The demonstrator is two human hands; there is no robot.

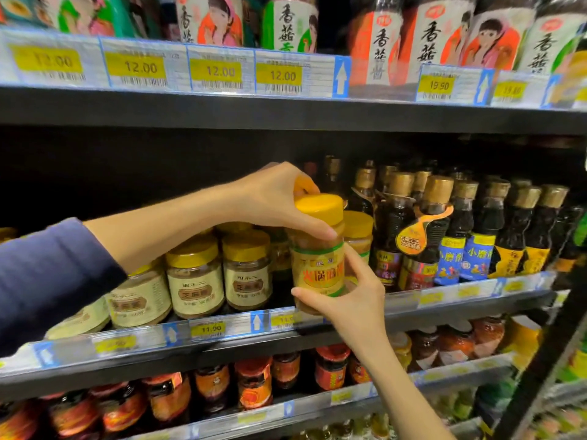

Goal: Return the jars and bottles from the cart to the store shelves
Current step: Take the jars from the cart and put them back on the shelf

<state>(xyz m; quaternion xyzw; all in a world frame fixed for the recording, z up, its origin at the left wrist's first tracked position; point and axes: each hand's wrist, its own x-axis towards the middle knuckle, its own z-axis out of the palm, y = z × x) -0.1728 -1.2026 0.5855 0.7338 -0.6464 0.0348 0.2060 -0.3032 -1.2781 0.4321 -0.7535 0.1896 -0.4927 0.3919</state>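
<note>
We hold one clear plastic jar with a yellow screw lid and a yellow-and-green label (318,249) between both hands at the front edge of the black middle shelf (222,347).

Left hand (273,198): it reaches in from the left in a dark blue sleeve (47,281). Its fingers (313,228) are curled down around the lid and the jar's shoulder, closed in a narrow grip on the jar, with the thumb pressed against the front just below the lid.

Right hand (352,296): it comes up from below. Its fingers are closed around the lower part of the jar, the thumb (306,296) lying across the front near the base and the index finger up the right side of the label.

The jar stands upright. Its base appears to sit at the shelf lip, but the right hand hides the contact. Its content is tan and grainy, and the label carries red characters.

Just left of it stand gold-lidded jars with cream labels (219,274). Just beside it on the right is a second yellow-lidded jar (358,230), then dark bottles with gold caps (438,230).
</note>
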